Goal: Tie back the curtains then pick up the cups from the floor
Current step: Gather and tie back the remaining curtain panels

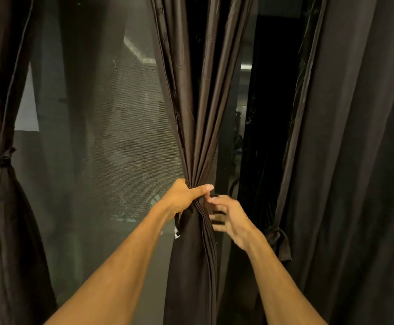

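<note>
The middle curtain [198, 102] is showing dark brown with tiny faint marks; the window screen [111, 137] is looking grey.

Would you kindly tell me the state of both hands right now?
Left hand: grips the gathered curtain.
Right hand: beside the curtain, blurred; cannot tell.

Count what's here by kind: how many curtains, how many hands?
Curtains: 3 (left curtain, middle curtain, right curtain)
Hands: 2 (left hand, right hand)
Total: 5
</note>
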Tool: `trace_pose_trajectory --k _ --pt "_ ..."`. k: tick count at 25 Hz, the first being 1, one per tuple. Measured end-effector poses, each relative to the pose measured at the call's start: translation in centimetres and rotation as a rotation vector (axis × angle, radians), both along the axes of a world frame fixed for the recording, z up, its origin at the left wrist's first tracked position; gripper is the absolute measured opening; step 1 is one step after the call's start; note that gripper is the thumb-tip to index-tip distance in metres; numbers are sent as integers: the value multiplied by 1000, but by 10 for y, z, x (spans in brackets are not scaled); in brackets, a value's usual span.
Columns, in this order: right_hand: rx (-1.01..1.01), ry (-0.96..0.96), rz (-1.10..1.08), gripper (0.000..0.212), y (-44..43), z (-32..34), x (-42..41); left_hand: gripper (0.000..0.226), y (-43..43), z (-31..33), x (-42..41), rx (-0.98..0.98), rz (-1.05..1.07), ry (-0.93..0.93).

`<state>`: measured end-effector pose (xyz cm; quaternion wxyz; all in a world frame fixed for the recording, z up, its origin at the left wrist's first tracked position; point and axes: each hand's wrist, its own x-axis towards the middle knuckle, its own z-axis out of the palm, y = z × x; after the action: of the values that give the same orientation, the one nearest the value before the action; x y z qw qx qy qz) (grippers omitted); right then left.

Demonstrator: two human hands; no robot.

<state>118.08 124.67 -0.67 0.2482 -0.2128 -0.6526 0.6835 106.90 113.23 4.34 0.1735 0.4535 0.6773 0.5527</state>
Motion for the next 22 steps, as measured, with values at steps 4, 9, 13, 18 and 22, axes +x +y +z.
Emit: trace_pose_trajectory --k 4,9,13,18,22 --pt "324 117 -63 78 -19 37 17 28 -9 7 9 -32 -116 35" --pt "568 -262 95 21 -25 64 22 45 -18 9 8 -73 -149 43" --pt "639 -249 -70 35 -16 57 20 38 -14 4 15 -2 -164 3" --pt "715 -291 -288 26 -14 67 12 51 0 -7 11 108 114 104" --pt "536 -321 -411 20 -39 69 7 85 6 -3 2 -260 333 354"
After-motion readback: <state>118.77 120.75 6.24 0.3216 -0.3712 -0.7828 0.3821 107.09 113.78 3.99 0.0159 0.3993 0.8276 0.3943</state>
